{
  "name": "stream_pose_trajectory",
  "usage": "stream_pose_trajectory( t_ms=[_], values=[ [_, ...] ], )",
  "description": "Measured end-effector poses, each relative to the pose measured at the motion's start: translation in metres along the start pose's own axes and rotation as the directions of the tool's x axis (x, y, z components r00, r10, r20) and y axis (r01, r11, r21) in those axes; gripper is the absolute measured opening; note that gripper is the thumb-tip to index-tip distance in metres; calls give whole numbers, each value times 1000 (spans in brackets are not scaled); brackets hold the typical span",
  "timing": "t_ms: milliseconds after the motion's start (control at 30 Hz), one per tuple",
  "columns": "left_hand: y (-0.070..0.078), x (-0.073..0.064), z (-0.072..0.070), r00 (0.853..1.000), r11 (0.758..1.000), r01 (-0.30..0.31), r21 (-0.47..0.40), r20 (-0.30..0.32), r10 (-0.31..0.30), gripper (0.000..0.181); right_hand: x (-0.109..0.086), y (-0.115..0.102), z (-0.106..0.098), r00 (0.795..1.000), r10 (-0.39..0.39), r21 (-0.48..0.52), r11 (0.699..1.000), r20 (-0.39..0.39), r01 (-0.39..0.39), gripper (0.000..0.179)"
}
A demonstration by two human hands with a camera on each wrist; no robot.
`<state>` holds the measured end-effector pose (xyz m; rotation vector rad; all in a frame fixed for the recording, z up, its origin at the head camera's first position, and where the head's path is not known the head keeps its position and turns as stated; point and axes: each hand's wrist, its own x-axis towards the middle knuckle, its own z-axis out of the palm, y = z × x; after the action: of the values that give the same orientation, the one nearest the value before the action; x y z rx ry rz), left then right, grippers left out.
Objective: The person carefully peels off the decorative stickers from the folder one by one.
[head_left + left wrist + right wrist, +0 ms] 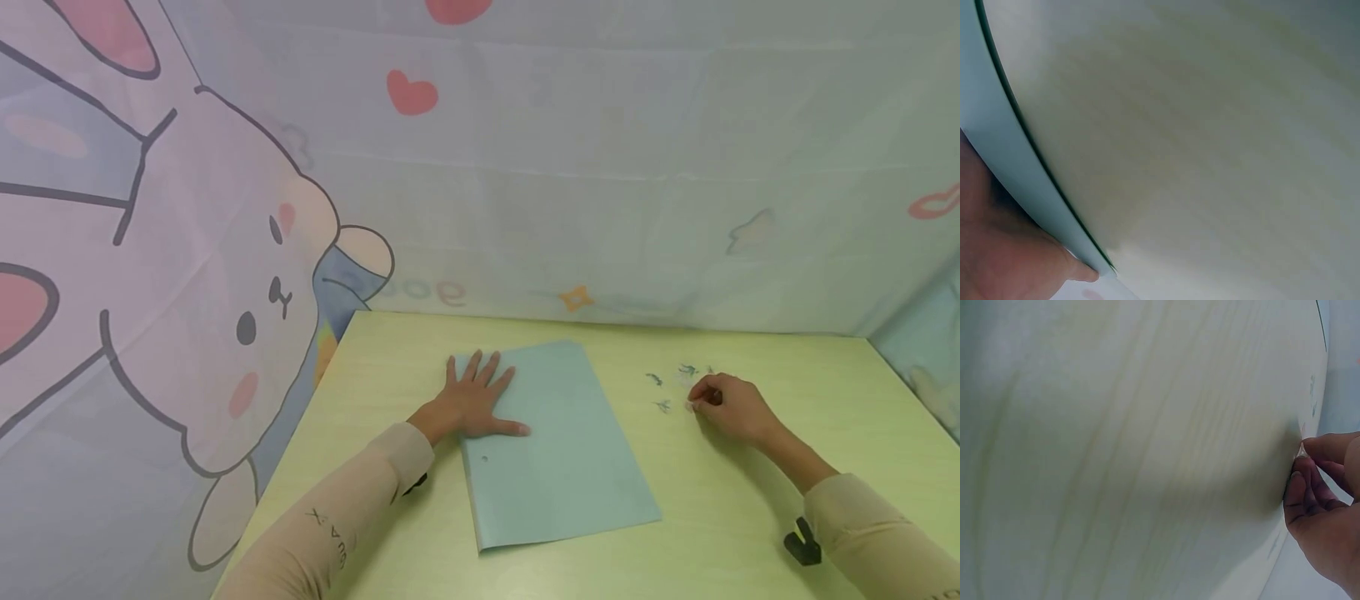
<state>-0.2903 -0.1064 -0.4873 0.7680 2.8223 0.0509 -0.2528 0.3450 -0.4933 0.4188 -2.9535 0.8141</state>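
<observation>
A light blue booklet or folded sheet [558, 479] lies on the table, slightly turned. My left hand [480, 406] rests flat on its upper left part with the fingers spread. In the left wrist view, part of that hand [1016, 259] appears beside the blue edge [1019, 159]. To the right of the booklet, my right hand [731, 408] pinches a small pale, see-through piece [1302, 450] between thumb and fingertips, close to the tabletop. Several tiny clear pieces with blue-green sprig prints [663, 406] lie near those fingertips; they look like stickers.
The pale yellow-green table [817, 400] reaches back to a hanging cloth [600, 208] printed with hearts and a large rabbit [217, 333]. A black strap piece [802, 543] hangs below the right sleeve.
</observation>
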Motion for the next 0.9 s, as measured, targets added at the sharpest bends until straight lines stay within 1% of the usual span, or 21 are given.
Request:
stream_pose_trajectory(
  t_ms=[233,500,633,767,900],
  values=[
    [-1,0,0,1000,1000,-9,-5,0,9,112,0,-2,-1,999,3,-7,1000,-32,-3,7],
    [-3,1,2,1000,1000,-10,-21,-7,10,113,0,0,-1,995,-20,-10,1000,-100,19,22],
    [-3,2,3,1000,1000,-14,-23,-10,13,112,-1,0,-3,992,-11,-8,1000,-127,10,28],
    [-4,3,5,1000,999,-20,-30,-24,19,112,-2,0,-5,988,-8,-12,1000,-154,6,28],
    [-7,3,7,998,999,-22,-42,-53,20,111,-1,-3,-5,982,-33,-13,999,-186,31,24]
  ],
)
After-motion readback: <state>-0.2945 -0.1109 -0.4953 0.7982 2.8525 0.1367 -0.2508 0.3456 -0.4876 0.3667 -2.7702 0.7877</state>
